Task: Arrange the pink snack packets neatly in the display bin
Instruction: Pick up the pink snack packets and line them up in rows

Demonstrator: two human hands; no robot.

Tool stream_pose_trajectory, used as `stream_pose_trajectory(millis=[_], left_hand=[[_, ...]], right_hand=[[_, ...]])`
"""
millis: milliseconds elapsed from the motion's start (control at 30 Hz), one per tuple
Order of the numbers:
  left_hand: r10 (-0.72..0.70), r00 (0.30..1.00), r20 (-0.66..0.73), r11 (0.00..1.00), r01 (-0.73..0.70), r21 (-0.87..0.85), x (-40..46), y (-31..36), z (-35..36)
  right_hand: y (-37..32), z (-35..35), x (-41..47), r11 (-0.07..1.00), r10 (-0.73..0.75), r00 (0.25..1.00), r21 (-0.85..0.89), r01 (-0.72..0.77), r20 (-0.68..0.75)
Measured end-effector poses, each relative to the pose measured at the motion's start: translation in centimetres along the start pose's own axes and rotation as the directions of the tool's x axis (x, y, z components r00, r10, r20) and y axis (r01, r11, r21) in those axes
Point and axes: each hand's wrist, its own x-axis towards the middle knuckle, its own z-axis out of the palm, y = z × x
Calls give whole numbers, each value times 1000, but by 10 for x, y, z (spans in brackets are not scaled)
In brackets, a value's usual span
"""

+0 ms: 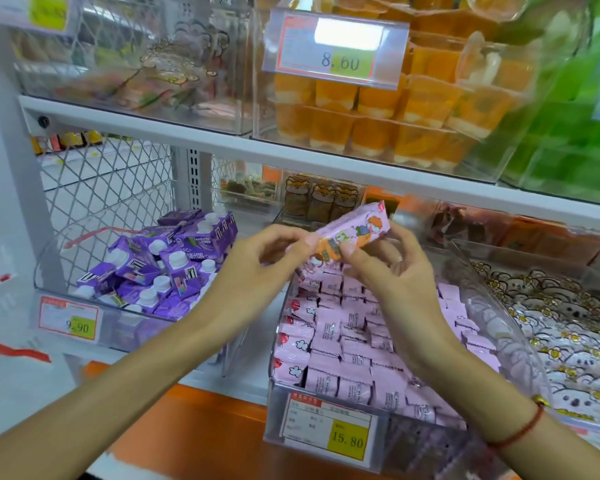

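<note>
Shop shelf, clear display bin (520, 327) of pink packets (347, 344); left hand (257, 268) and right hand (388, 271) both pinch one pink snack packet (352, 233) above it.

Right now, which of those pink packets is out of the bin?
The pink packet pinched between both hands, held above the bin; the others lie packed in rows inside.

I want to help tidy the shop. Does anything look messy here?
Yes. The purple cartons in the left bin lie tumbled at all angles, unlike the pink packets, which sit in neat rows. One pink packet is held above them.
</note>
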Motion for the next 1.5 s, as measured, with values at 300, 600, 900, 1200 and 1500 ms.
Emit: stream_pose_trajectory(millis=[300, 600, 900, 1200, 1500], left_hand=[[-190, 978, 83, 892, 137, 431, -8, -22, -18], [-227, 963, 142, 915, 161, 370, -14, -21, -16], [-216, 962, 169, 918, 141, 371, -16, -20, -15], [-185, 978, 101, 906, 130, 403, -27, -23, -10], [-196, 976, 96, 898, 140, 417, -24, -24, -9]], right_hand=[[38, -21, 85, 863, -44, 966, -497, -91, -254], [76, 7, 121, 538, 71, 989, -840, 72, 130], [63, -11, 132, 310, 352, 865, -917, 252, 357], [80, -2, 129, 378, 119, 960, -906, 191, 252], [77, -8, 135, 433, 197, 942, -886, 166, 273]])
